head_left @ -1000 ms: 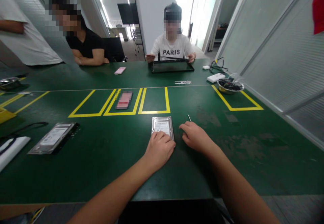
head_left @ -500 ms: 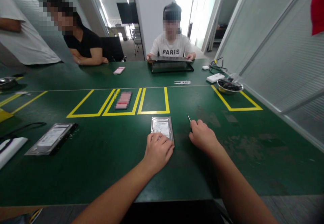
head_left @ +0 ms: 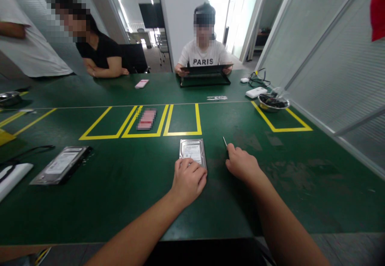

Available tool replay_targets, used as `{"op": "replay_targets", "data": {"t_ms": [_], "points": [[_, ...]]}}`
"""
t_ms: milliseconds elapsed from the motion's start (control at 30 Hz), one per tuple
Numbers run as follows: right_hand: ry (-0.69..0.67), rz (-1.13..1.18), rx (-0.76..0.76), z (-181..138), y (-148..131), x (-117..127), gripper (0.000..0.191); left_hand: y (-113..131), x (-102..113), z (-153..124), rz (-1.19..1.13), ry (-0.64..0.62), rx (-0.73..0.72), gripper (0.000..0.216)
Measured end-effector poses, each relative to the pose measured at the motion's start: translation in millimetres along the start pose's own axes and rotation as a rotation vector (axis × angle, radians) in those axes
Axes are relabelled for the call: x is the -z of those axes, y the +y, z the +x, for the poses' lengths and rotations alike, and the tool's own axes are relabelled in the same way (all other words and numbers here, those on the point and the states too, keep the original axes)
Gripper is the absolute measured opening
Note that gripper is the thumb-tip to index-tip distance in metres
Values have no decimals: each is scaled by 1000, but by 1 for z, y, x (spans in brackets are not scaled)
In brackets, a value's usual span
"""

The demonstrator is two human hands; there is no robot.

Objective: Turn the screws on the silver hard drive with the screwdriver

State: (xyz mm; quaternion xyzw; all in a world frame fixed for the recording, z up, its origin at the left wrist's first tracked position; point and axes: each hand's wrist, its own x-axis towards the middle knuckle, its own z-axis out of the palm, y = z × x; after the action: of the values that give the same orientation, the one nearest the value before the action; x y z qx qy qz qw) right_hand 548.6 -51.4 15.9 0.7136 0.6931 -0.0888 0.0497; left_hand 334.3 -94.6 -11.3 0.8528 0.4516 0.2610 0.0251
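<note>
A silver hard drive (head_left: 192, 149) with a white label lies flat on the green table in front of me. My left hand (head_left: 190, 178) rests over its near end, fingers curled round the edges and covering that part. To the right, my right hand (head_left: 242, 162) is closed round what looks like a screwdriver (head_left: 224, 141). Only its thin metal shaft shows, pointing up and left; the handle is hidden in my fingers. The shaft is apart from the drive.
Yellow tape outlines (head_left: 183, 133) mark the green table (head_left: 126, 202); a pink phone-like item (head_left: 146, 119) lies in one. Another drive (head_left: 61, 164) lies left. At right stands a metal bowl (head_left: 272, 107) of dark parts. Across, a person holds a black panel (head_left: 206, 70).
My right hand has shifted very slightly, with the tool still in it. My left hand stays on the drive. The person opposite has tilted the black panel.
</note>
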Motion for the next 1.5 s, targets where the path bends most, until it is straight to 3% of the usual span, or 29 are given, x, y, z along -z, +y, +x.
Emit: {"op": "replay_targets", "data": {"t_ms": [667,933,1200,1333,1500], "points": [[-8,16,-14,-5,-5,11,35,2,-1,1,-26,-2,46,13],[331,115,5,-8,-6,14,22,3,-2,1,-45,17,70,10],[708,666,182,-1,1,9,29,4,0,1,-73,3,83,10],[793,920,180,-6,1,15,32,5,1,2,-74,-5,88,10],[797,1115,264,-11,0,17,24,5,2,2,-64,-9,109,7]]}}
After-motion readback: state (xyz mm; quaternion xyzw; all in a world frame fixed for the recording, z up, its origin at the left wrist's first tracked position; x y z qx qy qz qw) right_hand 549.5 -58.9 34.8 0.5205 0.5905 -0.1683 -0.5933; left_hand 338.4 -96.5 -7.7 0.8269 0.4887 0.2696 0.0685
